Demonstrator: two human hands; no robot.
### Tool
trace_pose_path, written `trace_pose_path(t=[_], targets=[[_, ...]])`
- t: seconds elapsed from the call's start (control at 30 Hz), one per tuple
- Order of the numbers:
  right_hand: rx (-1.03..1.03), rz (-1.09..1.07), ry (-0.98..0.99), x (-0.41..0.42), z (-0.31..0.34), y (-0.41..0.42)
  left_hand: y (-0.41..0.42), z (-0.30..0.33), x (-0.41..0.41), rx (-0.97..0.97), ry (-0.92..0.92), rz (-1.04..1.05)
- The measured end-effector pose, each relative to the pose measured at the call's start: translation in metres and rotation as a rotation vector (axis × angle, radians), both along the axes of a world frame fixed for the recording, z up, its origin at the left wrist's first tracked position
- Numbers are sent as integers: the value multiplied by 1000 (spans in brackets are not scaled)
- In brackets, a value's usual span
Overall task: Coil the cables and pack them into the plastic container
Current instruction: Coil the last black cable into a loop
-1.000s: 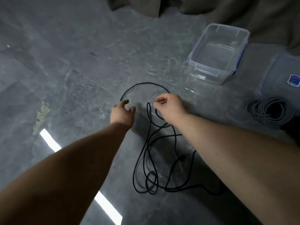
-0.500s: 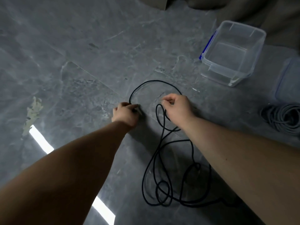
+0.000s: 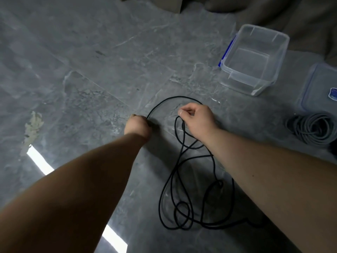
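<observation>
While the left hand grips one end of the thin black cable at mid-frame, the right hand pinches it beside, an arc spanning between them and loose loops below. Upper right sits the clear plastic container, now shifted rightward; the grey coil lies far right.

Single head-worn wide-angle view, looking forward and steeply down at the grey floor from close above. Both forearms entering from the bottom edge, plastic container toward the upper right, edges bowed by the lens. No second view sharing the scene.
</observation>
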State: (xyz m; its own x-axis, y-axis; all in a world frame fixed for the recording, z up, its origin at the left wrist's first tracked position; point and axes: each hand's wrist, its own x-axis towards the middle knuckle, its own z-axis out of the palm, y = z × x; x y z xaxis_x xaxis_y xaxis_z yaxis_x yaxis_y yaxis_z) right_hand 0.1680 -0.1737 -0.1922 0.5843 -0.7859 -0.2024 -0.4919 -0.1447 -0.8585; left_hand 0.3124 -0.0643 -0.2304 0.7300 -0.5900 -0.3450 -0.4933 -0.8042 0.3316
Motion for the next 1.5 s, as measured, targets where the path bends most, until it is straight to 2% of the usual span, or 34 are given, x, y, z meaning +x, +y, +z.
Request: trace_pose_path(t=[0.07,0.2,0.27,0.37,0.53,0.67,0.8,0.9,1.0,1.1,1.17,1.23,1.3,1.4,1.47,1.5], targets=[[-2,-3,0,1,-2,-2,-2,1,-4,-93,57,90],[-3,-10,-1,-1,-2,-6,-19,20,-13,-633,516,411],[4,-19,-12,-2,2,-7,-32,37,-18,-748,681,449],[-36,-48,-16,-8,21,-15,-49,71,-28,-823,785,417],[-367,-149,1,-34,86,-43,-73,145,-56,-895,981,255],[-391,-342,-115,-62,148,-61,-96,212,-85,-870,1019,118],[-456,-465,-219,-88,193,-76,-109,261,-119,-802,1099,81],[-358,-392,-282,-101,210,-84,-111,282,-150,-748,1148,78],[-227,-376,-385,-115,213,-85,-110,282,-168,-721,1104,-15],[-198,-353,-345,-131,204,-91,-105,278,-169,-677,1129,-133],[-166,-284,-241,-144,192,-95,-102,281,-166,-754,1260,-88],[-55,-212,-184,-159,180,-95,-104,286,-162,-937,1404,31],[85,-187,-222,-171,173,-92,-107,290,-158,-1080,1457,138],[275,-366,-528,-170,183,-94,-111,285,-155,-1072,1375,196],[260,-530,-665,-162,193,-99,-114,277,-154,-1016,1306,207],[172,-589,-649,-159,196,-100,-115,274,-153,-1004,1285,210]])
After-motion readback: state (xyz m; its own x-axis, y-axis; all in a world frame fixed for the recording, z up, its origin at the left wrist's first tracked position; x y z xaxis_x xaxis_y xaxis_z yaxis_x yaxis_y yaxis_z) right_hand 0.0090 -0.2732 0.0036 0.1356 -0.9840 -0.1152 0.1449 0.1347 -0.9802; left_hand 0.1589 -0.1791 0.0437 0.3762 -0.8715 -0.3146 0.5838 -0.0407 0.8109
